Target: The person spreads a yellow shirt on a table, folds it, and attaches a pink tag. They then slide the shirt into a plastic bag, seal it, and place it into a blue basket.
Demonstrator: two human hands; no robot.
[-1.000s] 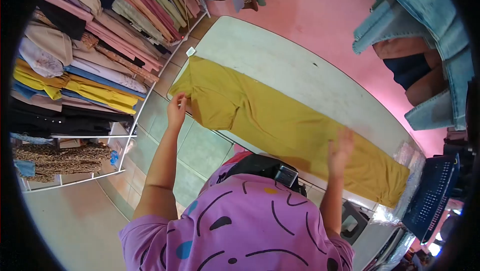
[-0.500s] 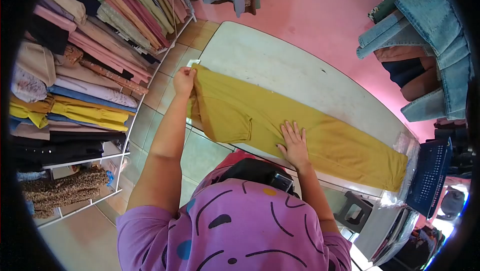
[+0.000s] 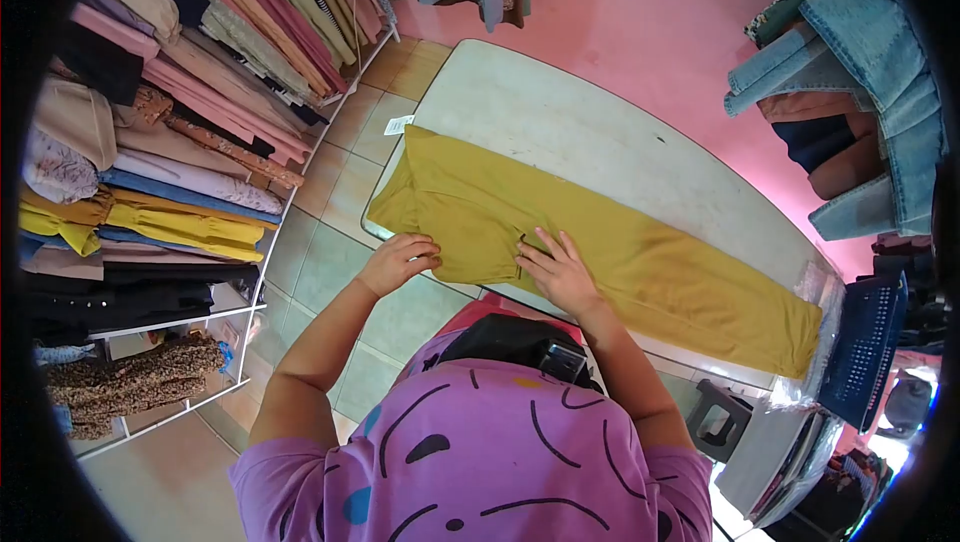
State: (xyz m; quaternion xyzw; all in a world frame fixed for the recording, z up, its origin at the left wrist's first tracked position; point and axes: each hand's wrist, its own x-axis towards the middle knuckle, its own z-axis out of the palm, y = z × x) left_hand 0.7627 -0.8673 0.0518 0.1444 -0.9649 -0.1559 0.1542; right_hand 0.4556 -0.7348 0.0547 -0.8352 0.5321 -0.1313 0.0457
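A long mustard-yellow garment [image 3: 660, 272] lies folded lengthwise along the near side of the white table. A shorter flap, like a sleeve, is folded over at its left end, and a white tag [image 3: 398, 125] sticks out beyond the top left corner. My left hand [image 3: 400, 262] is at the near left edge, its fingers curled and pinching the cloth there. Resting on the cloth by the end of the flap is my right hand [image 3: 560, 274], palm down with fingers apart. Part of the flap's end is hidden under those fingers.
Clothes racks [image 3: 170, 92] packed with garments stand on the left. Jeans [image 3: 870, 52] hang at the right by the pink wall. A dark blue basket [image 3: 862, 342] and a dark grey stool [image 3: 718, 420] are near the white table's [image 3: 560, 107] right end.
My left hand has let go of the top left corner and come down to the near edge. My right hand has slid left to the flap's end. The left end of the cloth now lies flatter.
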